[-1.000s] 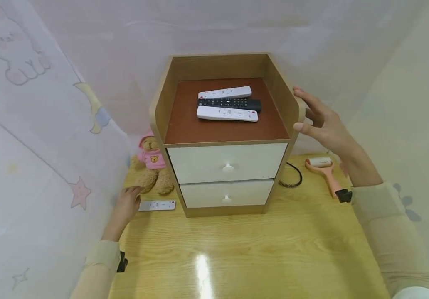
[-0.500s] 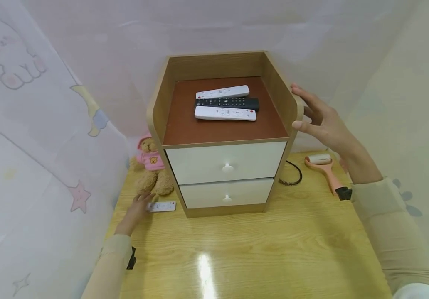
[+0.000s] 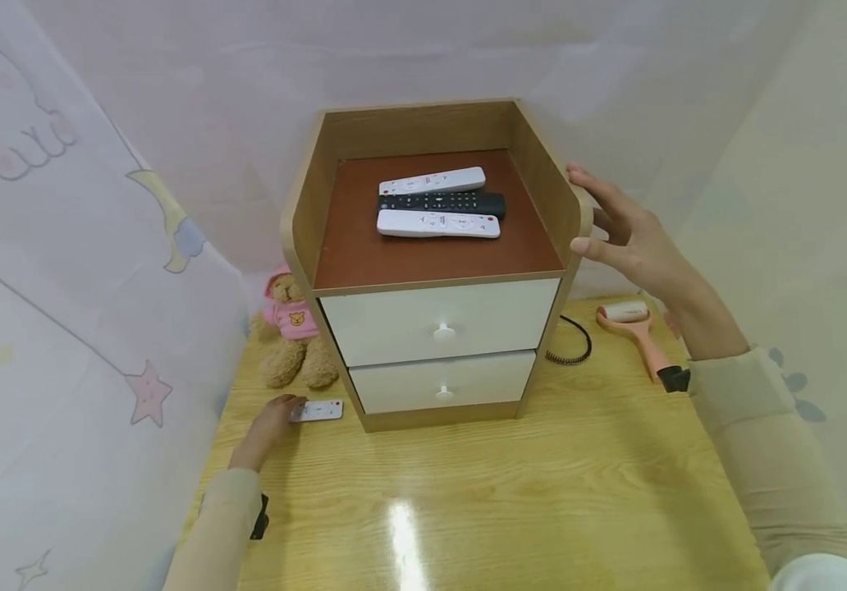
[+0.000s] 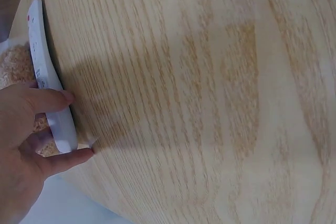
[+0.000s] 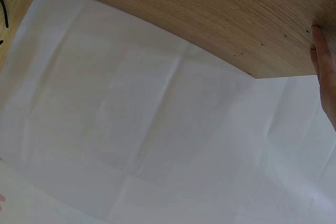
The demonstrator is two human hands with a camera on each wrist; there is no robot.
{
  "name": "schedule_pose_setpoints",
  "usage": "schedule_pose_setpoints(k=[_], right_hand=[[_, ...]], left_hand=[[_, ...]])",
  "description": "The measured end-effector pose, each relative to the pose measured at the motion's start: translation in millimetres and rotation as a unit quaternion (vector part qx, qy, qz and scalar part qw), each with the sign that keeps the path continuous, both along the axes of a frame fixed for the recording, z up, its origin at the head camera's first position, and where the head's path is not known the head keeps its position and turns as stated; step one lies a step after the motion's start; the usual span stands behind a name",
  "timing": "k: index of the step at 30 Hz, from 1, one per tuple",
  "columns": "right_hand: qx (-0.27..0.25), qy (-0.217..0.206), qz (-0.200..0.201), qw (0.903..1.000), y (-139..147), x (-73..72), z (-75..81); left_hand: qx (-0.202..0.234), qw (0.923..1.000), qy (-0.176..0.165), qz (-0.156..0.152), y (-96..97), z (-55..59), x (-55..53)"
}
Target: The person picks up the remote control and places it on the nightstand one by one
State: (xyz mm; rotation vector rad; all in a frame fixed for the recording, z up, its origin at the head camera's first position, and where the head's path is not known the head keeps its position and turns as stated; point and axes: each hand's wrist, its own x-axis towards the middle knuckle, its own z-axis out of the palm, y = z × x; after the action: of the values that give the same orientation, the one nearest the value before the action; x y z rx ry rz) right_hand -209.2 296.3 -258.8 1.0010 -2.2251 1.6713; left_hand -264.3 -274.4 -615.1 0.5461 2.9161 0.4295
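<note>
My left hand (image 3: 270, 430) grips the near end of a white remote control (image 3: 319, 410) on the wooden table, left of the small cabinet. In the left wrist view, the thumb lies over one side of the remote control (image 4: 46, 72) and fingers are on its other side and by its end. My right hand (image 3: 634, 246) rests on the cabinet's right side panel (image 3: 546, 185), thumb at the front edge. The right wrist view shows straight fingers (image 5: 323, 59) against the outer face. On the cabinet's brown top lie a black remote control (image 3: 441, 203) and two white ones, side by side.
The cabinet has two white drawers (image 3: 441, 322) with round knobs. A teddy bear (image 3: 298, 328) in pink sits at its left, behind the remote. At the right lie a coiled black cord (image 3: 571, 359) and an orange lint roller (image 3: 638, 332). Printed curtains (image 3: 98, 287) enclose the table.
My left hand has moved right onto the remote control and taken hold of its end. My right hand stays at the cabinet's side panel. The head view has shifted slightly.
</note>
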Motion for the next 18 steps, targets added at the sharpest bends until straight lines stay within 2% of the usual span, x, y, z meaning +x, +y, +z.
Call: schedule_pose_setpoints(k=[8,18], right_hand=[[-0.001,-0.009,0.001,1.0,0.4,0.4,1.2],[-0.002,-0.013,0.002,0.9999,-0.4,0.1,1.5]], left_hand=[[-0.014,0.9996,0.013,0.022,-0.2,5.0,10.0],[-0.003,0.9984,0.045,0.033,-9.5,2.3,21.0]])
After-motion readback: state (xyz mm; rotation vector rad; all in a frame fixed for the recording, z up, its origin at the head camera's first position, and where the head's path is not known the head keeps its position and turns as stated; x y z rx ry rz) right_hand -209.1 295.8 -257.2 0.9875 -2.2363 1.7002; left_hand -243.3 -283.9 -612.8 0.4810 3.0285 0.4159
